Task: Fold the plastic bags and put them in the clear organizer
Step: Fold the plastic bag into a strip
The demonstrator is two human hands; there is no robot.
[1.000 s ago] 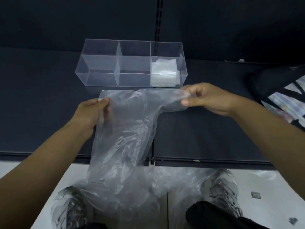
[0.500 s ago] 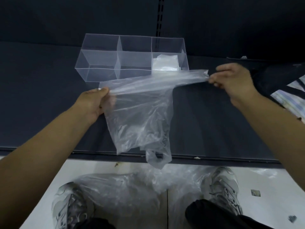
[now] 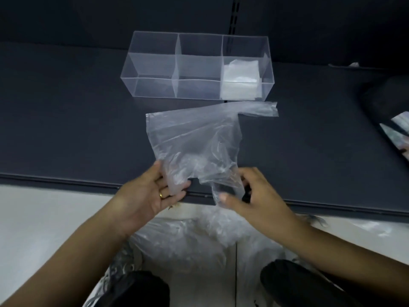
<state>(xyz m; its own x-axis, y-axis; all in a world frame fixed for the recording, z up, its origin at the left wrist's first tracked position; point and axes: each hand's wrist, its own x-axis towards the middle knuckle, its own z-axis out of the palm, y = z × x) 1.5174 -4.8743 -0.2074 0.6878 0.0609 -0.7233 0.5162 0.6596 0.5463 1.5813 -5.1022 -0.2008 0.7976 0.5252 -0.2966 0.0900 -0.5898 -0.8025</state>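
Note:
A thin clear plastic bag [image 3: 199, 138] lies spread on the dark shelf [image 3: 66, 120], its far edge just in front of the clear organizer [image 3: 155, 65]. My left hand [image 3: 152, 193] pinches the bag's near left handle at the shelf's front edge. My right hand [image 3: 250, 196] grips the near right handle, fingers curled into the plastic. The organizer has three compartments; the right one holds a folded white bag [image 3: 240, 80], the other two hold nothing.
A heap of loose clear bags [image 3: 199, 240] lies on the pale floor between my knees, below the shelf edge. A dark bag with printed fabric [image 3: 389, 111] sits on the shelf at the far right. A dark back wall rises behind the organizer.
The bag was held stretched in the air by its top edge. Now it lies flat on the shelf, and both hands have dropped to its near end by the shelf edge.

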